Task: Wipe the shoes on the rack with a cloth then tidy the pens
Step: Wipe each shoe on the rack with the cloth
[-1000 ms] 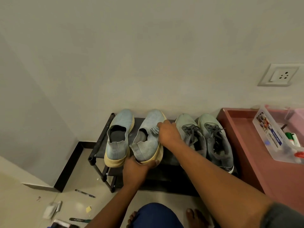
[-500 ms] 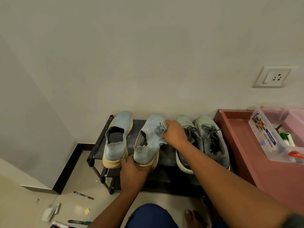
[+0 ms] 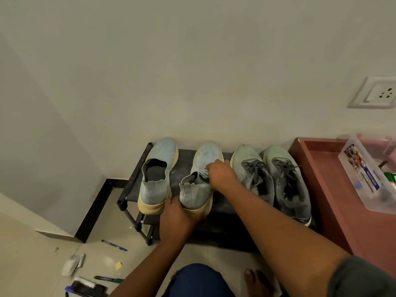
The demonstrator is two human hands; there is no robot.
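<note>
- Head view: we are in the wiping step, on the second slip-on shoe (image 3: 201,179) from the left of the rack (image 3: 137,179).
- Our left hand (image 3: 180,219) grasps that shoe's heel, steadying it on the top shelf.
- Our right hand (image 3: 220,174) is clenched around a grey cloth (image 3: 204,173), pressed to the shoe's upper near the collar; most of the cloth is hidden, so we judge its fold only roughly.
- Next, we think, comes drawing the cloth along the upper, then moving to the laced grey pair (image 3: 272,179).
- The pens (image 3: 114,245) lie on the floor by the rack, not yet tidied.
</note>
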